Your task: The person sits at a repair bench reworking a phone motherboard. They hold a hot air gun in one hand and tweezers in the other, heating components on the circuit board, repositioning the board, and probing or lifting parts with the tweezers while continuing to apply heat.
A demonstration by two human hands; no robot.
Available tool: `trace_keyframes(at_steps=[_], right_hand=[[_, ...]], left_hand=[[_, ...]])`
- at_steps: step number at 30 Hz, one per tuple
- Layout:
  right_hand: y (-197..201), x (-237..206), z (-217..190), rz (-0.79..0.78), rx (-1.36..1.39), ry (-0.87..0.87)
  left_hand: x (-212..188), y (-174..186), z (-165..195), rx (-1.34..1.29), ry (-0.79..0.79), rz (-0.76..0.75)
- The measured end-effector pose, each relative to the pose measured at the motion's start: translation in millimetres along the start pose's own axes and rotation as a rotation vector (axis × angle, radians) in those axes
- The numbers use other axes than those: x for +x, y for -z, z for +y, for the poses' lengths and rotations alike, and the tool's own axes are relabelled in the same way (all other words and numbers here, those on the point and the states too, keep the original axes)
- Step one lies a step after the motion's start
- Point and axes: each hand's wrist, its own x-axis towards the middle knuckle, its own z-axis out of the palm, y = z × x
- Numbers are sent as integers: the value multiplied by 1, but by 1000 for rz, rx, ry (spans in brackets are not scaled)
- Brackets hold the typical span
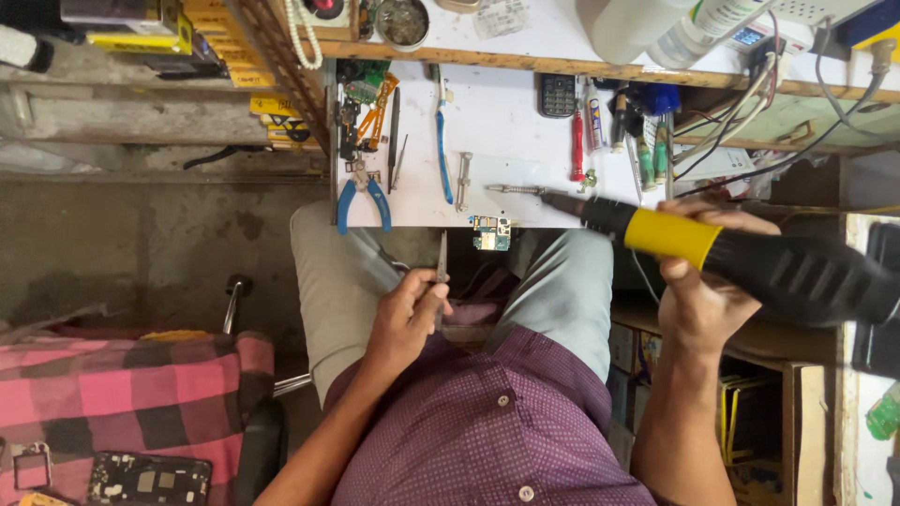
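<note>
my right hand (698, 295) is closed around the black and yellow hot-air gun (741, 258), nozzle near the small circuit board (491, 232) at the tabletop (506, 122) edge. my left hand (405, 319) pinches tweezers (441, 272) below that board. yellow boxes (220, 42) stack far left.

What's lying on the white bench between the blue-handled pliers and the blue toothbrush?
In the head view, between the blue-handled pliers and the blue toothbrush lie a slim dark tool and a pair of metal tweezers, side by side on the white bench.
</note>
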Motion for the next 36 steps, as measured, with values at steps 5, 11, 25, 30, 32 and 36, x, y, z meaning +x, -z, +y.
trace_keyframes(at_steps=[5,11,25,30,32,36], right_hand=[[-2,-9,12,-51,20,-56],[-22,-19,19,-122,-14,-171],[-31,-26,39,-185,-122,-228],[-32,-26,41,-207,-127,-260],[-33,-26,42,-217,-120,-258],[-35,-22,42,-243,-134,-228]], left_hand=[[-2,-3,-34,-25,38,-91],[2,-6,-48,44,91,-117],[4,-12,-63,8,80,-125],[5,-13,-65,-2,55,-130],[5,-14,-67,-58,40,-116],[7,-15,-70,-110,44,-72]])
